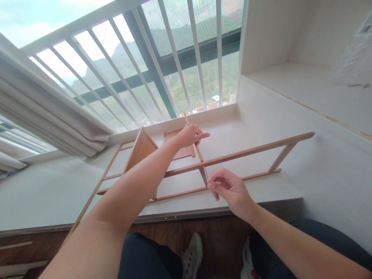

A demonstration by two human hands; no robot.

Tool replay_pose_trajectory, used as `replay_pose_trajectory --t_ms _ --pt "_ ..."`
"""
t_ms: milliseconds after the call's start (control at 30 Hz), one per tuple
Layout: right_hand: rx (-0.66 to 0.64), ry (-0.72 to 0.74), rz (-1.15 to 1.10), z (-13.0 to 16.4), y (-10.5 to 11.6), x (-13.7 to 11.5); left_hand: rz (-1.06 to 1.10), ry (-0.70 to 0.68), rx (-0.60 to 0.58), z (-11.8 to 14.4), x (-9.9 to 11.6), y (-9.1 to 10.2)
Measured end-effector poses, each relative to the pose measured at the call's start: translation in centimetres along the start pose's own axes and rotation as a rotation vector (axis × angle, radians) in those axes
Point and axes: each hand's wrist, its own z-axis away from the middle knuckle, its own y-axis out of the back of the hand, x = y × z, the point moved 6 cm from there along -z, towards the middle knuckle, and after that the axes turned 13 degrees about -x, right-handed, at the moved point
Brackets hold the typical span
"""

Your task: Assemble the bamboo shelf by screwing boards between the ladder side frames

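Observation:
My left hand (190, 135) reaches across the frame and is closed around a narrow wooden strip (199, 153), one finger pointing right. The strip's far end sticks out beyond my knuckles toward the window. My right hand (228, 190) is pinched at the lower end of a thin, pale, rod-like piece (205, 172), too small to identify. That piece lies along a short crossbar of the wooden frame (255, 150), which rests on the white sill and has two long rails. Left of my left hand, a wooden panel (141, 149) stands tilted up.
A second wooden panel (176, 141) lies by the window. White bars (177, 58) close off the glass, with a grey curtain (52, 93) at left. At right, a raised white ledge (325, 89) carries clear plastic wrap (353, 58). My shoes (193, 254) stand on a dark wood floor.

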Motion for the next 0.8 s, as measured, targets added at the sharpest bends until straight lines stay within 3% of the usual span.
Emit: replay_pose_trajectory --t_ms 200,333,533,667,800 --pt "0.029 -0.123 -0.434 -0.5 -0.7 0.7 -0.022 0.0 -0.02 -0.1 -0.5 -0.2" --pt "0.011 -0.152 -0.453 -0.3 -0.9 0.9 -0.047 -0.01 -0.024 -0.3 -0.8 -0.3" --pt "-0.047 -0.022 0.08 0.5 -0.5 -0.3 -0.058 0.007 -0.047 -0.2 -0.5 -0.2" --pt "-0.137 0.298 0.576 1.0 -0.9 -3.0 -0.054 0.023 -0.043 0.0 -0.1 0.0" --pt "-0.166 0.474 0.783 1.3 -1.2 -4.3 -0.038 0.007 -0.046 -0.1 0.1 0.0"
